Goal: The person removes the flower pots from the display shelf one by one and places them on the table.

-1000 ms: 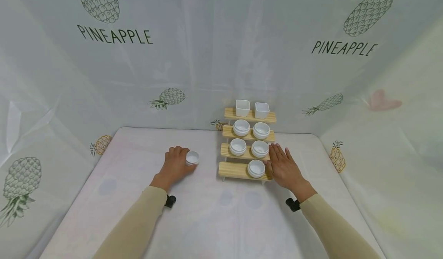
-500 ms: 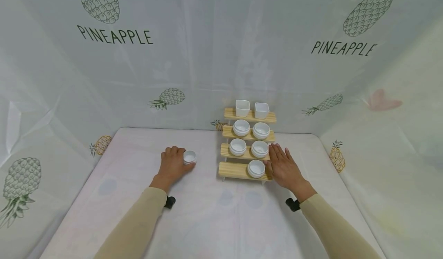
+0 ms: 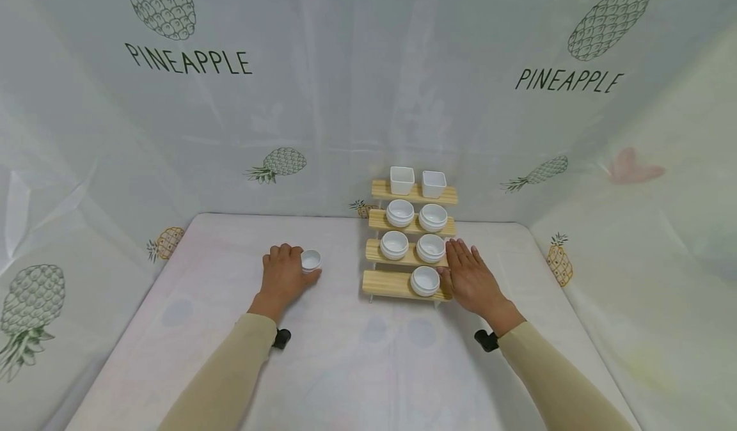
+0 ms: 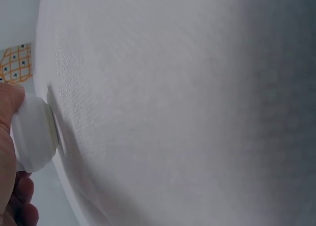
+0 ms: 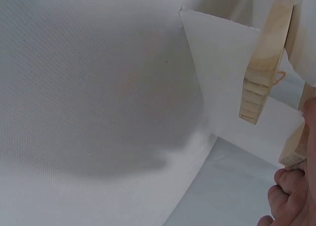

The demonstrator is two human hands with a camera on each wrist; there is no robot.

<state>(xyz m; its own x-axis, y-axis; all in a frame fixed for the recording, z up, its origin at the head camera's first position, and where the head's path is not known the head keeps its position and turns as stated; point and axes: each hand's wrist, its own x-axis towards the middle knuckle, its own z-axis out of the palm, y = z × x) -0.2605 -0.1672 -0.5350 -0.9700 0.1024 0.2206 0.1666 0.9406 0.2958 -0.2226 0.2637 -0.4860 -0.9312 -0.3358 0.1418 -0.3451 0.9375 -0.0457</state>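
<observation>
My left hand (image 3: 282, 276) grips a small round white bowl (image 3: 311, 260) between thumb and fingers, left of the wooden stand. In the left wrist view the white bowl (image 4: 33, 132) stays upright, its base right at the tablecloth. My right hand (image 3: 473, 282) lies with straight fingers along the right side of a four-step wooden display stand (image 3: 384, 283). Its fingertips reach the second step from the bottom, beside a round bowl (image 3: 430, 247). The lowest step carries one round bowl (image 3: 425, 280) at its right end. In the right wrist view, fingers (image 5: 289, 191) touch a wooden step end (image 5: 295, 148).
On the upper middle steps stand more round bowls (image 3: 400, 213), two to a step. Two square white cups (image 3: 402, 180) occupy the top step. A white tablecloth (image 3: 345, 367) covers the table, and a pineapple-print curtain (image 3: 368, 98) hangs behind it.
My left hand has shifted slightly left with the round bowl in its grip, farther from the stand. The right hand stays at the stand's side.
</observation>
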